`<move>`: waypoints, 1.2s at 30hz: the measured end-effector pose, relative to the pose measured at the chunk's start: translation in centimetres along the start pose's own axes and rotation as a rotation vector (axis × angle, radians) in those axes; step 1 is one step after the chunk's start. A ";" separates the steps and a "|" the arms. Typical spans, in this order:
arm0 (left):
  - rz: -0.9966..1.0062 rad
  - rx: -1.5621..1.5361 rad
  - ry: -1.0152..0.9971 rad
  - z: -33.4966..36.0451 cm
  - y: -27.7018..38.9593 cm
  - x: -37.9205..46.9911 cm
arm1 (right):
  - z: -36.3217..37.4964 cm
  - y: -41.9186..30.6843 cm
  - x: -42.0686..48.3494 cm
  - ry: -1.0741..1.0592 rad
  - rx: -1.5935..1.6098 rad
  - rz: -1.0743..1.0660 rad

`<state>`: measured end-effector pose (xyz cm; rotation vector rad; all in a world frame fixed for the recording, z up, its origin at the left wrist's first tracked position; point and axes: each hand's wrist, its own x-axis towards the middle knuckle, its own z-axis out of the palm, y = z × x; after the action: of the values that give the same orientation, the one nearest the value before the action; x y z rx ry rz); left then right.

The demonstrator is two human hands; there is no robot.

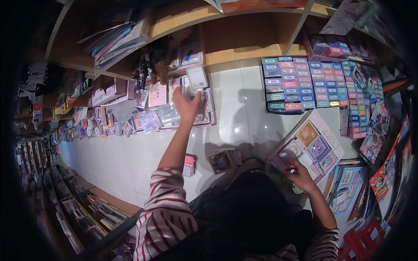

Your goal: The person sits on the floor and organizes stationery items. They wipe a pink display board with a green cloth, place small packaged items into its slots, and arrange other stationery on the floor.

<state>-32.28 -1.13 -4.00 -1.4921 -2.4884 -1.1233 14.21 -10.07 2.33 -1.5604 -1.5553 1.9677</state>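
Observation:
My left hand [186, 104] reaches over a group of small boxes and packets on the floor by the shelf, thumb and fingers spread. Just beyond its fingertips a white translucent plastic case [197, 77] lies tilted on the pile. Beside the hand are a pink packet [158, 94] and a clear compartmented case [168, 113]. My right hand [298, 176] is at the near left edge of a large pink display box [332, 137] with several decorated items in its cutouts. Its thumb and fingers are bent close together; whether they grip the box's edge is unclear.
Stacks of small coloured boxes [289, 84] stand at the right before a wooden shelf [241, 55]. A framed box [220, 161] and a pink box [189, 165] lie on the tiled floor near my legs. A red plastic stool [364, 239] stands lower right; book racks [81, 212] line the lower left.

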 end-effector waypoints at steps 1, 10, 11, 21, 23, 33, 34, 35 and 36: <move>-0.035 -0.017 -0.026 1.6 1.3 1.8 | -0.1 -0.2 -0.1 0.001 0.008 -0.034; -0.021 0.062 -0.058 2.0 1.6 2.2 | -1.4 0.4 -0.5 0.042 0.053 0.070; 0.056 0.107 -0.056 0.4 0.9 0.7 | -1.4 0.6 -0.6 0.040 0.084 0.076; -0.234 0.392 -0.815 -13.2 -6.3 -14.1 | -0.6 0.1 0.8 -0.019 0.047 0.108; -0.186 0.423 -0.857 -12.3 -6.3 -12.4 | -0.7 -0.1 1.1 -0.023 0.034 0.084; -0.075 0.667 0.057 -6.6 -0.4 16.6 | -1.5 0.6 0.3 0.042 0.074 0.083; -0.117 0.648 -0.005 -6.0 -0.2 17.5 | -1.4 0.7 0.1 0.057 0.062 0.068; -0.158 0.631 -0.077 -5.5 -0.2 18.3 | -1.3 0.8 -0.1 0.059 0.074 0.100; -0.197 0.606 -0.123 -4.8 -0.4 18.8 | -1.3 0.9 -0.2 0.059 0.081 0.110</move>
<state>-44.29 10.16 6.33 -1.1840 -2.7402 -0.2305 15.71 -9.87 1.88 -1.6882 -1.3773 1.9941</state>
